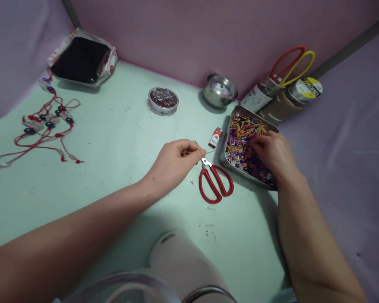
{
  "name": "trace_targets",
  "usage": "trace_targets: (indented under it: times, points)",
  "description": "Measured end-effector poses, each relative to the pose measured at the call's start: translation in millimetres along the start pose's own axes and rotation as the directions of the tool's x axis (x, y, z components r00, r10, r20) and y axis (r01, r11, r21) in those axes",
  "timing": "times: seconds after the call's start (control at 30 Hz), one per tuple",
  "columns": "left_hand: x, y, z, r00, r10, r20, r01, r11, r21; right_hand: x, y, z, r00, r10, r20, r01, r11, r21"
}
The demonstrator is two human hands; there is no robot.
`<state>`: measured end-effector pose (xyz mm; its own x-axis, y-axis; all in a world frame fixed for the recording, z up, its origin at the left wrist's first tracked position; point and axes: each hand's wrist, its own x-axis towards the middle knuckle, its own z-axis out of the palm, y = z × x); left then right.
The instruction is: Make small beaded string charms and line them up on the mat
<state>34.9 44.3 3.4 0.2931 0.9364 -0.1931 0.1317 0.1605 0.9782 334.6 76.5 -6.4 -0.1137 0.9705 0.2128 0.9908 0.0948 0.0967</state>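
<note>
Above the scissors, my left hand (pixel 178 162) is closed in a pinch on a thin thread (pixel 211 151), whose end sticks out to the right. Red-handled scissors (pixel 219 179) lie on the table, their blades partly hidden by that hand. My right hand (pixel 278 155) reaches into a metal tray (pixel 223 156) full of beads (pixel 238 158) and tangled yellow-orange cords (pixel 248 128). Its thumb and fingers are pressed together among the beads; what they hold, if anything, is hidden. A red and white lighter (pixel 215 137) sits between the hands, left of the tray.
A round spool case (pixel 163 101) and a steel bowl (pixel 220 90) stand toward the back. Two jars (pixel 282 103), one holding red and yellow looped handles, lean by the wall. Beaded red cords (pixel 50 126) and a black tray (pixel 82 59) are left. A large pale cylinder (pixel 186 265) is in front.
</note>
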Motion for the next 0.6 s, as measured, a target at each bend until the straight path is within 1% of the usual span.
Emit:
trace_targets:
  times: [0.23, 0.3, 0.37, 0.43, 0.5, 0.6]
  points:
    - [5.3, -5.7, -1.2, 1.0, -0.016, -0.018, 0.016, 1.0, 0.007, 0.5, -2.5, 0.8, 1.0, -0.02, 0.002, 0.02, 0.998, 0.064]
    - [5.7, -8.2, -1.4, 1.0, -0.025, -0.018, 0.025, 1.0, 0.006, -0.4, -4.9, -2.3, 1.0, 0.0, 0.006, 0.0, 0.998, 0.06]
    - [5.6, -10.3, -1.4, 0.999, -0.036, -0.019, 0.036, 0.999, 0.002, -1.8, -6.5, -7.3, 0.999, 0.054, -0.009, -0.053, 0.997, 0.049]
    - [5.4, -11.7, -1.4, 0.999, -0.043, -0.018, 0.043, 0.999, 0.0, -3.1, -6.6, -13.9, 0.991, 0.122, -0.056, -0.119, 0.992, 0.041]
    - [5.2, -12.3, -1.3, 0.999, -0.048, -0.016, 0.048, 0.999, -0.004, -4.0, -6.8, -22.1, 0.975, 0.181, -0.13, -0.178, 0.983, 0.037]
    - [5.3, -12.8, -1.3, 0.998, -0.063, -0.015, 0.062, 0.998, -0.009, -6.5, -15.6, -37.0, 0.94, 0.23, -0.252, -0.212, 0.972, 0.099]
